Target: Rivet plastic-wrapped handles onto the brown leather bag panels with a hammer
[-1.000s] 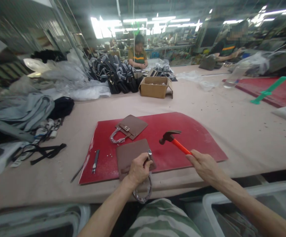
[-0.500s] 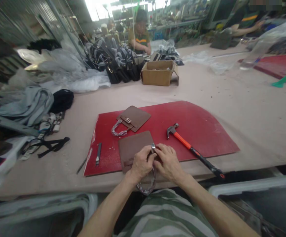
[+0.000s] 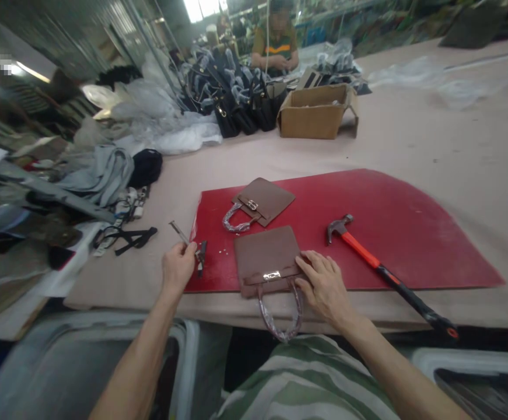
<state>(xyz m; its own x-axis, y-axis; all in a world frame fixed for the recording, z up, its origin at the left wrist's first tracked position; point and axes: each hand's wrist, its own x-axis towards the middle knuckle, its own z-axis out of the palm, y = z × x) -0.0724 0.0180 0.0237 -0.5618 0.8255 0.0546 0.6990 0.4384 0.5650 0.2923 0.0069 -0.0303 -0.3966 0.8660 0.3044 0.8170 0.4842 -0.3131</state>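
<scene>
My left hand [image 3: 178, 267] is closed around a slim metal tool [image 3: 178, 231], its shaft pointing up and away over the table's left part; its exact kind I cannot make out. Just beside these fingers, a flat dark tool [image 3: 202, 256] lies on the red mat [image 3: 389, 233]. My right hand [image 3: 324, 286], fingers extended, rests against the right edge of a brown handbag [image 3: 263, 251]. This bag has a shiny metal clasp [image 3: 272, 275], and its plastic-wrapped handle [image 3: 281, 332] hangs toward me over the table edge. A second brown handbag [image 3: 269, 198] lies behind it.
A claw hammer [image 3: 361, 251] lies on the mat's right side, its handle jutting past the front edge. Farther back are a cardboard box [image 3: 309, 121], several black bags [image 3: 236, 111] and a seated person [image 3: 275, 46]. Plastic bins [image 3: 188, 361] stand below the table.
My left hand has left the bag's clasp, moved left and taken up the metal tool. The right hand has shifted to the bag's edge, uncovering the clasp. The view has turned left.
</scene>
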